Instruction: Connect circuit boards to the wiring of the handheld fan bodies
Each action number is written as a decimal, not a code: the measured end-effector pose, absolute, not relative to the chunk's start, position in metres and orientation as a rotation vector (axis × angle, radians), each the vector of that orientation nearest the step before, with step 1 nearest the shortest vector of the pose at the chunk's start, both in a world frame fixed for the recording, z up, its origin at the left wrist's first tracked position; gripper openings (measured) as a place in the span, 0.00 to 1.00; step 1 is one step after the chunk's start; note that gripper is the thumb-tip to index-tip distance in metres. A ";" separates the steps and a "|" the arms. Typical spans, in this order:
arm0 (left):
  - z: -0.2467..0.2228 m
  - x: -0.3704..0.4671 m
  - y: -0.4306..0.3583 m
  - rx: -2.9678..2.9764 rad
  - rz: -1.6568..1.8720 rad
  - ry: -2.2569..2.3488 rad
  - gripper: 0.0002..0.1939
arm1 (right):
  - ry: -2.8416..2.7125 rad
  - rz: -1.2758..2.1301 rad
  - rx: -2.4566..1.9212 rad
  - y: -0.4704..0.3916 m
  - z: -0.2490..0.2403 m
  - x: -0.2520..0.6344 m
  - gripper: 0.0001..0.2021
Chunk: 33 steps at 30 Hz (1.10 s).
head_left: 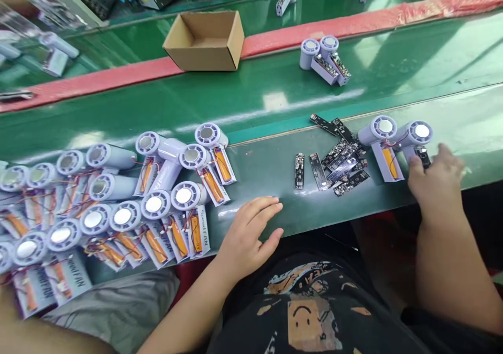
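- Bending round a purple fan (417,132) on the table (263,170), the right hand (438,178) is half-curled; its grip is unclear.
- Left hand (253,233) loosely open, empty; loose circuit boards (340,152) between both.
- Likely step: handling the fan; next seems to need a steady hold.

Left forearm (188,309) slants up from lower edge, wrist nearly straight. Left hand (248,234) empty, fingers (264,207) loosely bent, lying close together and pointing right, thumb (273,240) held apart below them. Right forearm (448,262) reaches forward, well apart from left. Right hand (439,178) back uppermost, thumb stretched forward, fingers bent (fingertips blurred, grip unclear).
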<state>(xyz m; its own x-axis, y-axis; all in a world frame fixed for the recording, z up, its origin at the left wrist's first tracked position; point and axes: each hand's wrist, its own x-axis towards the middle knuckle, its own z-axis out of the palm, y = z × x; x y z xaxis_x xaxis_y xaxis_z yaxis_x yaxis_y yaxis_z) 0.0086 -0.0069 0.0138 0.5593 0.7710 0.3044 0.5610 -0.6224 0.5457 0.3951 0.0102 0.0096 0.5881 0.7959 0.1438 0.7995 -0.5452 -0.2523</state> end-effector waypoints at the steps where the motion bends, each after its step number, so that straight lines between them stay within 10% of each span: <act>1: 0.014 0.010 -0.006 2.414 0.745 1.078 0.18 | -1.277 -0.086 -2.517 0.011 0.011 0.386 0.24; 17: 0.021 0.026 0.002 2.932 0.821 1.157 0.21 | -2.483 0.209 -1.532 -0.018 0.024 0.252 0.06; 23: 0.018 0.022 0.022 2.926 0.459 1.142 0.11 | -2.160 0.358 -1.725 0.004 0.010 0.250 0.23; 33: 0.032 0.014 0.012 2.529 0.791 1.466 0.21 | -1.967 0.101 -1.605 0.020 0.025 0.260 0.06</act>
